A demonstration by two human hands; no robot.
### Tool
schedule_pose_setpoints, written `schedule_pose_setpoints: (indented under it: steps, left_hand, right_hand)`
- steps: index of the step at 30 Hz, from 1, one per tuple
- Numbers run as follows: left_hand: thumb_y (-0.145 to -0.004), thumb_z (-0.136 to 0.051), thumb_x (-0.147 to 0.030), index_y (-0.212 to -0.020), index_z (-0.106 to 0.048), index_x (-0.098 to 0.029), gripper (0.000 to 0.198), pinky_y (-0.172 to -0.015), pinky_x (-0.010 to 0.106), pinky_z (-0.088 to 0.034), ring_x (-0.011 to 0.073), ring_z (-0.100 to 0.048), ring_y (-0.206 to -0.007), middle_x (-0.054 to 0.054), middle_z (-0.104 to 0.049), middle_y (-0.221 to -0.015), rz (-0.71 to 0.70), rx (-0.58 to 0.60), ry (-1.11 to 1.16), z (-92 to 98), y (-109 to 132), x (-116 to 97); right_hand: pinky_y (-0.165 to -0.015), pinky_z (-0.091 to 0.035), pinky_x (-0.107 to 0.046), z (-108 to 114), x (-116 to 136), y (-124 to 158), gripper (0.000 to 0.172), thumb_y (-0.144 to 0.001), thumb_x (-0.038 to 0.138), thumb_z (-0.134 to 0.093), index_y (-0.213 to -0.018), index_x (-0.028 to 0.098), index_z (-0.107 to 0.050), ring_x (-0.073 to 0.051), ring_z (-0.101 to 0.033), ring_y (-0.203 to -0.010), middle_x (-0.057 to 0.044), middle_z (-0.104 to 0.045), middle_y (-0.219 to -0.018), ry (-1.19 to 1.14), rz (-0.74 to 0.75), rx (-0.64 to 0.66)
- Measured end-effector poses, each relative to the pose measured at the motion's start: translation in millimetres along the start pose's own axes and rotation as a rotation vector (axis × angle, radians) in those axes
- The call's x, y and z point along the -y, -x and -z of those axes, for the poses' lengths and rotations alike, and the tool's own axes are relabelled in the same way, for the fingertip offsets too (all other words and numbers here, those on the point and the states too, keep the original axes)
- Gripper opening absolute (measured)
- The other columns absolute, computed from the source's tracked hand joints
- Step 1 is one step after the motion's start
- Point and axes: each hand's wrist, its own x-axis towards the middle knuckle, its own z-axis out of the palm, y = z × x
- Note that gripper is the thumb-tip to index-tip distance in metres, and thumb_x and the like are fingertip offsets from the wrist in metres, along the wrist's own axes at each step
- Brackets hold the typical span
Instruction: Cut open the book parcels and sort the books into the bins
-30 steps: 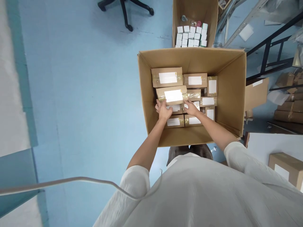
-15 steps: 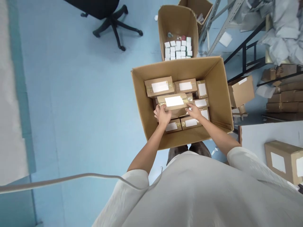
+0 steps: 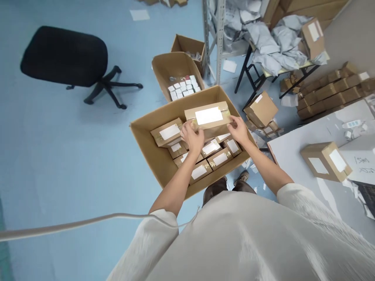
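Between my two hands is a small taped cardboard box [image 3: 191, 115] with a white label on top, held above the other boxes. My left hand [image 3: 193, 138] grips its left end, fingers curled on the edge. At its right end, my right hand [image 3: 238, 130] closes on the corner. Beneath it stands a large open carton [image 3: 152, 162], with several smaller labelled boxes inside, such as a box [image 3: 160, 139] at the left and another box [image 3: 219, 159] near the front. The held box hides part of the carton's contents.
Behind the large carton are a carton [image 3: 161, 66] of small white boxes and another open carton [image 3: 180, 43]. A black office chair [image 3: 67, 58] stands left. Grey parcels [image 3: 263, 39] lie on a stand. At right, a white table [image 3: 290, 152] bears a labelled box [image 3: 316, 156]. A cable [image 3: 88, 222] crosses lower left.
My hands have raised the small box from among the others and moved it toward the back of the large carton. My view has turned right, showing more of the table and chair.
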Motion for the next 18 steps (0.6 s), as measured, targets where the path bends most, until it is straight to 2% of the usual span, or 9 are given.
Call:
schedule_pose_setpoints:
  steps: [4,8,13,18]
  left_hand:
    - [-0.095,-0.066,-0.022,-0.149,-0.059,-0.026,0.055,-0.139,0.060,-0.034,0.0366,-0.048,-0.159,0.016,-0.058,-0.163,-0.162,0.000,0.076,-16.2,6.6,-43.4]
    - [-0.096,-0.066,-0.022,-0.146,-0.060,-0.025,0.050,-0.139,0.055,-0.033,0.0338,-0.051,-0.157,0.016,-0.060,-0.160,-0.289,-0.020,0.119,-38.2,27.5,-84.3]
    - [-0.099,-0.069,-0.026,-0.146,-0.059,-0.026,0.048,-0.139,0.055,-0.033,0.0343,-0.051,-0.158,0.016,-0.060,-0.158,-0.415,0.035,0.128,-77.4,71.6,-140.4]
    - [-0.098,-0.068,-0.026,-0.146,-0.060,-0.026,0.048,-0.137,0.058,-0.036,0.0361,-0.051,-0.157,0.018,-0.060,-0.159,-0.506,0.171,0.085,-127.4,123.5,-197.5]
  right_hand:
    - [-0.113,-0.061,-0.048,52.6,-1.3,5.4,0.052,-0.106,0.056,-0.067,-0.146,0.024,-0.072,-0.030,-0.069,-0.121,-0.013,-0.072,-0.136,0.005,0.045,-0.137]
    - [-0.114,-0.060,-0.048,106.1,-11.6,17.2,0.054,-0.109,0.060,-0.064,-0.150,0.027,-0.068,-0.029,-0.068,-0.123,-0.011,-0.070,-0.137,0.010,0.083,-0.249]
    - [-0.113,-0.060,-0.048,183.0,-39.9,46.8,0.054,-0.109,0.060,-0.064,-0.151,0.027,-0.068,-0.029,-0.066,-0.122,-0.012,-0.070,-0.135,0.032,0.055,-0.363]
    - [-0.102,-0.064,-0.045,259.5,-83.3,97.3,0.053,-0.102,0.052,-0.070,-0.147,0.025,-0.071,-0.030,-0.067,-0.119,-0.014,-0.070,-0.134,0.033,-0.068,-0.428]
